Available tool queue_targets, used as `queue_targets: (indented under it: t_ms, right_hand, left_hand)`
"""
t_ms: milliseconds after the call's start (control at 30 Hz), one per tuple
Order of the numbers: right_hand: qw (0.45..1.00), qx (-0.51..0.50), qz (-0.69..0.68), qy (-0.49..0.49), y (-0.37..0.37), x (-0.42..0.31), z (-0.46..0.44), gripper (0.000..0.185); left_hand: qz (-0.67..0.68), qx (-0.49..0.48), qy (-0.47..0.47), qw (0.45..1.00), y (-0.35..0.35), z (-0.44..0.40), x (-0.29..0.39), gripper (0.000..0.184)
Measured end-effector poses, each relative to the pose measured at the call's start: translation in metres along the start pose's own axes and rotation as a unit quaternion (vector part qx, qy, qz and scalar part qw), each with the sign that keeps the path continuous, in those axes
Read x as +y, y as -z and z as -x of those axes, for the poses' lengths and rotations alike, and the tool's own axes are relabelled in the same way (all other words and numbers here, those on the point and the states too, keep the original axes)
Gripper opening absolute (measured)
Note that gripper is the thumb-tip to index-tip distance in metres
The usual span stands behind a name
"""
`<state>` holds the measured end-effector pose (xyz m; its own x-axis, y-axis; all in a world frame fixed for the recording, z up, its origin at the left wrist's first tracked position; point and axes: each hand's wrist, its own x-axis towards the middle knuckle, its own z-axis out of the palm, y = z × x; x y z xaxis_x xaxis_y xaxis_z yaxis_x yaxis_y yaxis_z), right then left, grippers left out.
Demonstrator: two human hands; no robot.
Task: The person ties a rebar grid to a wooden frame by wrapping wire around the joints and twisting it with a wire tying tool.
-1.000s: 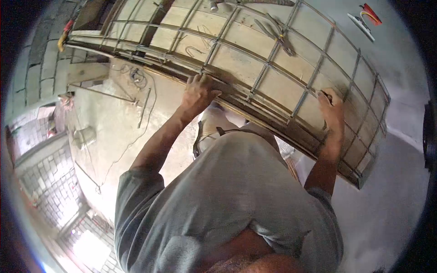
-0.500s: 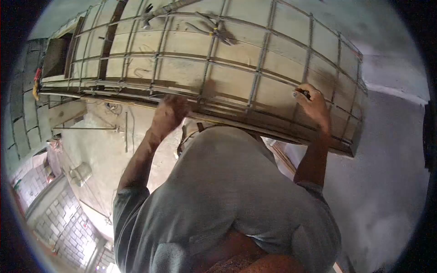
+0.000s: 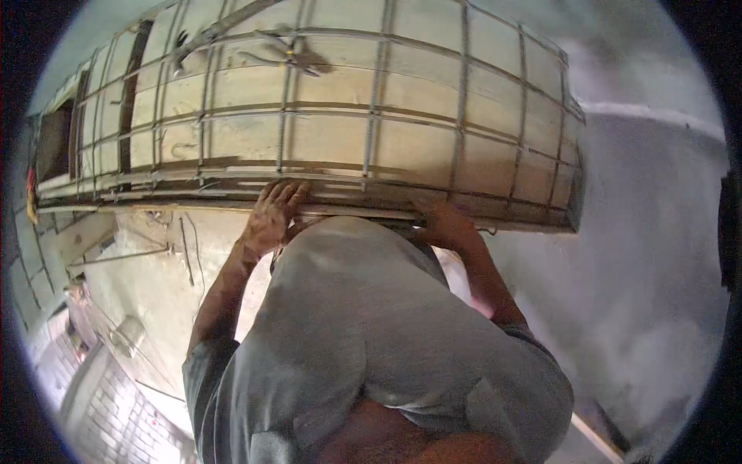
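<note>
My left hand lies on the front wooden edge board of a long shallow box. Its fingers stretch over the board, slightly apart. My right hand is low at the same edge, close to my waist. Blur and shadow hide its fingers, and I cannot make out anything in them. Inside the box lies a grid of steel rebar. Pliers with a yellow band lie among the bars at the far side. Left of them is a hammer, its head pointing toward the left.
A bucket stands on the floor below, at the left. Block walls show at the lower left, and a grey wall rises at the right. The box's right end is near that wall.
My right hand has come down and left from above the rebar, where it pinched a small dark thing, to my waist. My left hand has settled on the edge board. The view has shifted.
</note>
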<state>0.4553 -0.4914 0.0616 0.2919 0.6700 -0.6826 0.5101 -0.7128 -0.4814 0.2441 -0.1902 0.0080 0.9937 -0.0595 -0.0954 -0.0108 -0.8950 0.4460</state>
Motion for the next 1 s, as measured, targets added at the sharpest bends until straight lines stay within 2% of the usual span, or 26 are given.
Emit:
queue_targets:
  t_ms: [33, 67, 133, 200, 267, 333, 400, 433, 467, 533, 633, 700, 733, 767, 833, 900, 933, 1000]
  right_hand:
    - [1.000, 0.004, -0.006, -0.011, -0.011, 0.007, -0.001, 0.076]
    - [0.999, 0.040, 0.010, -0.009, -0.028, 0.019, -0.005, 0.075]
    - [0.997, 0.078, 0.021, -0.009, -0.041, 0.019, -0.009, 0.074]
    - [0.985, 0.117, 0.120, -0.030, -0.045, 0.013, -0.009, 0.068]
    - [0.987, 0.105, 0.101, -0.071, -0.041, 0.006, -0.006, 0.063]
    - [0.988, 0.090, 0.084, -0.097, -0.041, 0.011, -0.002, 0.058]
    - [0.986, 0.129, 0.083, -0.062, -0.047, 0.013, -0.007, 0.049]
    - [0.987, 0.130, 0.081, -0.049, -0.044, 0.008, -0.009, 0.049]
    - [0.987, 0.127, 0.083, -0.048, -0.037, 0.002, -0.007, 0.048]
    - [0.987, 0.127, 0.090, -0.033, -0.031, 0.000, -0.007, 0.047]
    - [0.985, 0.148, 0.076, 0.051, -0.023, 0.002, -0.008, 0.050]
    - [0.994, 0.102, 0.031, 0.033, -0.011, -0.010, -0.005, 0.045]
    - [0.993, 0.108, 0.026, 0.048, -0.021, 0.007, -0.014, 0.046]
    - [0.991, 0.112, 0.021, 0.063, -0.032, 0.024, -0.024, 0.047]
    - [0.995, 0.066, -0.072, 0.033, 0.000, -0.002, -0.011, 0.046]
    - [0.982, 0.107, -0.156, 0.002, 0.031, -0.030, -0.007, 0.043]
    - [0.984, 0.103, -0.149, 0.008, 0.044, -0.036, -0.009, 0.043]
    - [0.967, 0.231, -0.105, -0.009, 0.073, -0.042, -0.021, 0.040]
  left_hand:
    - [-0.052, 0.003, -0.023, 0.998, -0.008, 0.001, -0.002, 0.063]
    - [-0.049, -0.002, -0.032, 0.998, -0.015, 0.001, -0.004, 0.063]
    - [-0.061, 0.017, -0.008, 0.998, -0.023, 0.000, -0.007, 0.061]
    - [-0.083, 0.011, -0.012, 0.996, -0.025, -0.002, -0.004, 0.060]
    - [-0.057, 0.014, 0.006, 0.998, -0.024, -0.003, -0.001, 0.057]
    - [-0.048, 0.028, -0.014, 0.998, -0.033, -0.005, -0.002, 0.058]
    - [-0.040, 0.028, 0.005, 0.999, -0.037, 0.000, -0.008, 0.056]
    - [-0.022, 0.073, -0.014, 0.997, -0.033, 0.000, -0.006, 0.055]
    - [-0.065, 0.042, -0.005, 0.997, -0.033, 0.000, -0.003, 0.052]
    - [-0.057, 0.083, -0.003, 0.995, -0.035, 0.002, -0.004, 0.048]
    - [-0.047, 0.020, 0.041, 0.998, -0.024, 0.001, 0.000, 0.050]
    - [-0.062, -0.019, 0.044, 0.997, -0.031, 0.005, -0.007, 0.054]
    - [-0.082, -0.010, 0.068, 0.994, -0.033, 0.005, -0.006, 0.054]
    - [-0.055, 0.009, 0.046, 0.997, -0.032, 0.006, -0.009, 0.052]
    - [-0.060, -0.005, 0.066, 0.996, -0.024, 0.006, -0.005, 0.052]
    - [-0.057, -0.009, 0.074, 0.996, -0.022, 0.008, -0.005, 0.055]
    - [-0.047, -0.015, 0.061, 0.997, -0.019, 0.008, -0.003, 0.059]
    - [-0.024, 0.005, 0.071, 0.997, -0.017, 0.009, 0.000, 0.057]
